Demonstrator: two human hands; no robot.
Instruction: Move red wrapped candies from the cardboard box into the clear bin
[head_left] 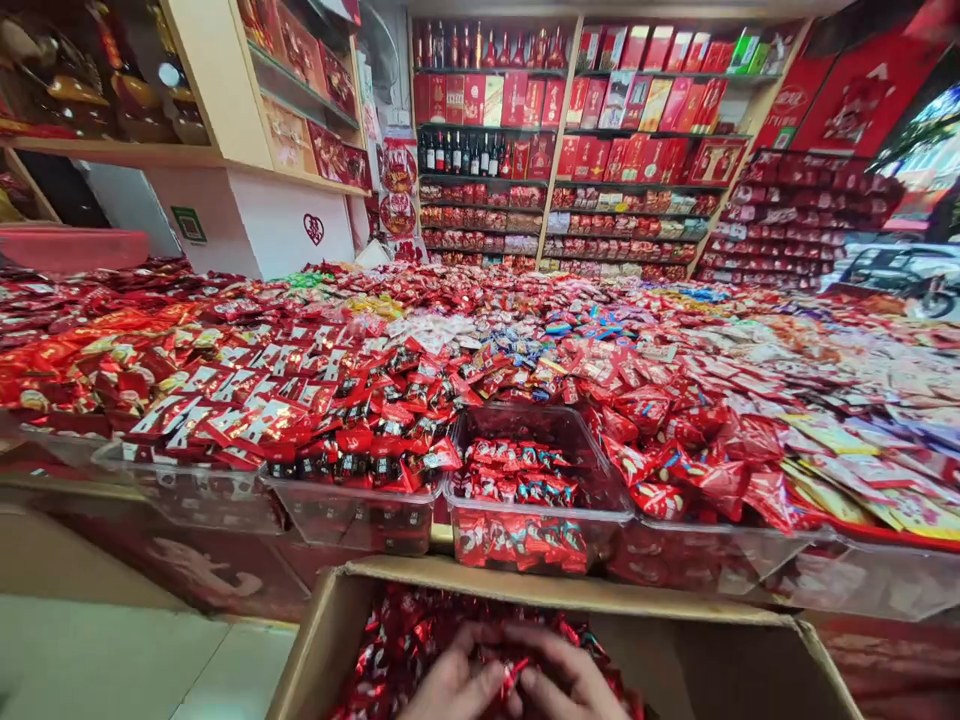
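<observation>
Inside an open cardboard box at the bottom of the view lies a heap of red foil-wrapped candies. My left hand reaches into the heap with its fingers curled. Facing it, my right hand is bent inward, its fingertips close to those of the left. A red wrapped candy shows between the two thumbs. The hands are slightly blurred, and whatever else lies under the fingers is hidden. Just beyond the box stands a clear plastic bin, partly filled with red candy packets.
More clear bins, such as one full of dark-and-red candies, line the display's front edge. Wrapped sweets cover the counter behind them. Shelves of bottles and red gift boxes stand at the back. Tiled floor shows lower left.
</observation>
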